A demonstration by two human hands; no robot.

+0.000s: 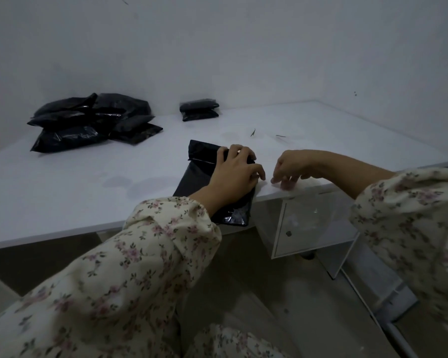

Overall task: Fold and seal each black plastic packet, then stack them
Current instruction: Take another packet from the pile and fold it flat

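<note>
Head view: the packet (199, 177) is lying on the white table (62, 189) at the near edge, with its far end folded over and its near end overhanging the edge. The left hand (237, 171) is reaching in from the lower left, its forearm, in a floral sleeve (140, 254), crossing the table edge, and is sitting palm down over the packet's right half. Its fingers are arching over the fold with the tips bearing on the black plastic, and the thumb is lying against the packet's right edge; this hand is gripping the packet. The right hand (292, 167) is extending in from the right with the wrist raised and the fingers pointing down at the table's near edge, just beside the packet and apart from the left hand. Its fingertips are bunching over a pale, blurred patch; whether they are pinching anything cannot be told. A pile (88, 122) of black packets is lying at the far left near the wall. A stack (199, 109) of two is sitting at the back centre, well apart from the pile. Two scraps (253, 132) are lying between stack and packet. A white cabinet (308, 223) is standing under the table, below the right hand.
</note>
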